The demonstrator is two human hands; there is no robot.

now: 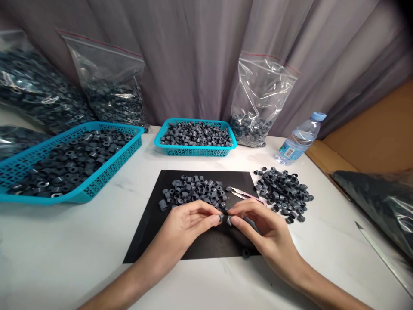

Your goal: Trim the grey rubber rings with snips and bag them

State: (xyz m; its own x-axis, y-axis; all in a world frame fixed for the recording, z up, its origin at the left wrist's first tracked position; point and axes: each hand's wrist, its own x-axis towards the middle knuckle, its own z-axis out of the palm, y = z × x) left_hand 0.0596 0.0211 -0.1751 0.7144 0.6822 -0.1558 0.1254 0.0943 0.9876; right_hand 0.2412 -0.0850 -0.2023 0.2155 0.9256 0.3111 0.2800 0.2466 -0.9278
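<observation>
Hands [187,221] [265,224] pinch seemingly two pieces [229,220]; two baskets [195,150].

Table [64,241]: white, grey-veined; ran beneath left hand [187,220] and right hand [263,226].
Black mat [211,246]: lay flat under both hands.
Left basket [112,170]: blue, sat left of both hands.
Far basket [195,151]: blue, sat beyond both hands.
Loose pile [284,191]: lay beyond right hand, rightward.
Bottle [298,140], clear bag [256,101]: stood farther beyond right hand.
</observation>
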